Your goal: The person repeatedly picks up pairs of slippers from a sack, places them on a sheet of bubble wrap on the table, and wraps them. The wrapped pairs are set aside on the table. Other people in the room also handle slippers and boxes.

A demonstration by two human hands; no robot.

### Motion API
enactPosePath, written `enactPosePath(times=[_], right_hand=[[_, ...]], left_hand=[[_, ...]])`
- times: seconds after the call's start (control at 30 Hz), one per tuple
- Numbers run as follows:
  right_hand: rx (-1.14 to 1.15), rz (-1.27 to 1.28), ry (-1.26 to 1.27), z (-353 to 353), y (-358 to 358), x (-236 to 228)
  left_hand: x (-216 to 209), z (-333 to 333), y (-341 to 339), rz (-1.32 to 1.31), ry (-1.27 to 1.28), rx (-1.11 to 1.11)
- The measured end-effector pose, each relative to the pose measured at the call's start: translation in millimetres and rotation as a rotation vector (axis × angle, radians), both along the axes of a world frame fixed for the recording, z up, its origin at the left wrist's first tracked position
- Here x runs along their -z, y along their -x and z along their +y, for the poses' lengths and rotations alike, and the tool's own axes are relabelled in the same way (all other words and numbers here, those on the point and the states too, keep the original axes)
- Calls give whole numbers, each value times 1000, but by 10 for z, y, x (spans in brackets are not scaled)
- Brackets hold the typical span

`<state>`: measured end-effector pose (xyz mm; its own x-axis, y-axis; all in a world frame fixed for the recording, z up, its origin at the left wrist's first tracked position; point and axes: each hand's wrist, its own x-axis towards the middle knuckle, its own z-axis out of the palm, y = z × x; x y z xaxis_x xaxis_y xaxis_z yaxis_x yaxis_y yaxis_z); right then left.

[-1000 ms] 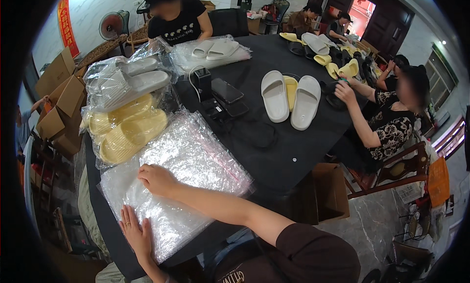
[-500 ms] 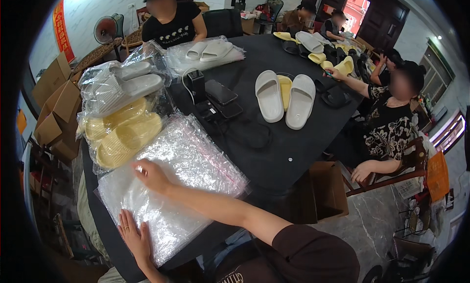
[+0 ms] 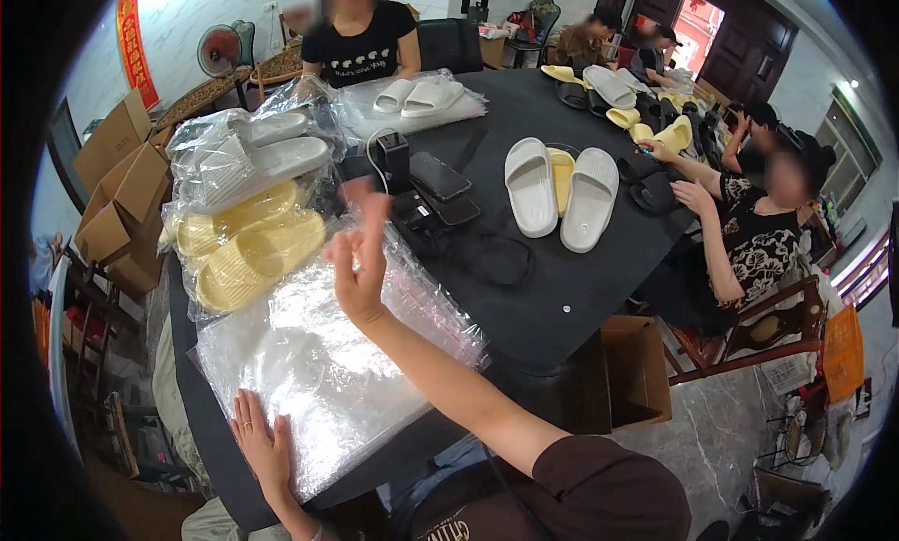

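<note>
A stack of clear plastic bags (image 3: 309, 363) lies flat on the near left part of the table. My left hand (image 3: 257, 438) rests on its lower left edge, fingers stretched out and nothing in them. Raised over the far part of the stack is my right hand (image 3: 361, 260), with one finger extended and the others partly bent. Its fingertips are blurred, and nothing shows in its grip. Just beyond the bags, yellow slippers (image 3: 253, 251) and grey slippers (image 3: 248, 162) lie wrapped in clear plastic.
On the black table (image 3: 449, 302) are phones (image 3: 440, 190), a black charger (image 3: 393, 157) and a grey pair of slippers (image 3: 588, 199) with a yellow one between. Co-workers sit at the far side and right. Open cardboard boxes stand left (image 3: 126, 204) and at the right edge (image 3: 637, 368).
My right hand has lifted off the bags and moved up and to the right, its fingers opening out. My left hand stays on the stack. The view has shifted slightly.
</note>
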<state>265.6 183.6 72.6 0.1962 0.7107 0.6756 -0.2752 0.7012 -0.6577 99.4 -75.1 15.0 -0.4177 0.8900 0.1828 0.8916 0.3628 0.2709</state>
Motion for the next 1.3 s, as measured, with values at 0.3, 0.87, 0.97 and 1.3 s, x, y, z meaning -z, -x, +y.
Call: enactPosePath(times=[0.3,0.87,0.97,1.3], right_hand=[[-361,-1061,-69,-401,253,181],[-137,-1228,272,-328,435,608],[38,-1309,194,-330,425,610],[-61,-1154,-92,-222,395,772]], left_hand=[[11,-16,1,0,0,-4],[45,14,-68,181,94,-253],[-37,22,-122,178,123,-248],[-154,-1018,216,-336,-660,-530]])
